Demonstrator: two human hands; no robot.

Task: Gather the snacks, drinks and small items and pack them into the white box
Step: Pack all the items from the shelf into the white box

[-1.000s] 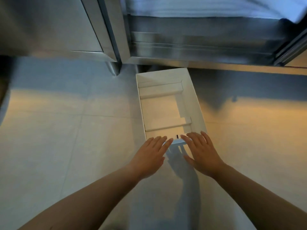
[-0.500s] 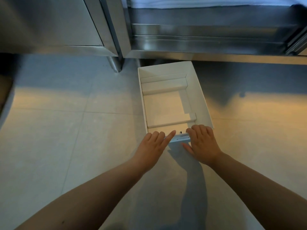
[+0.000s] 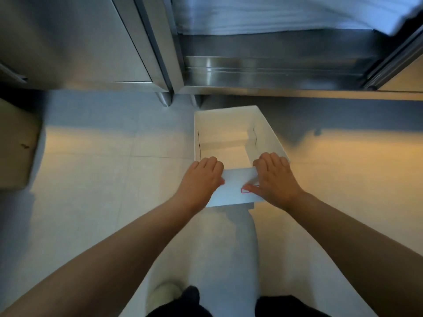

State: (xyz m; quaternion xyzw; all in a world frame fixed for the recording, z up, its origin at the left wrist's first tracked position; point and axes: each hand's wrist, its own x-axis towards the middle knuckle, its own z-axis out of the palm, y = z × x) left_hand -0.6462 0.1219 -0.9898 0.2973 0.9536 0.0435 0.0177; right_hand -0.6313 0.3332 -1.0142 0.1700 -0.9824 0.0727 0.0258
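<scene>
The white box (image 3: 229, 124) is open on top, with nothing inside, and tilted up off the pale tiled floor at its near end. My left hand (image 3: 202, 178) grips the near left corner, fingers curled over the rim. At the near right corner my right hand (image 3: 273, 177) does the same, thumb pressed on the outer front wall (image 3: 235, 191) beside a small red mark. No snacks, drinks or small items are in view.
Stainless steel cabinets (image 3: 80, 42) on legs stand just behind the box. A brown cardboard box (image 3: 16, 145) sits at the left edge. My foot in a pale shoe (image 3: 163, 296) shows at the bottom, on open floor.
Both hands went from resting at the box's near edge to gripping its near corners. The near end has come up and toward me, showing the front wall.
</scene>
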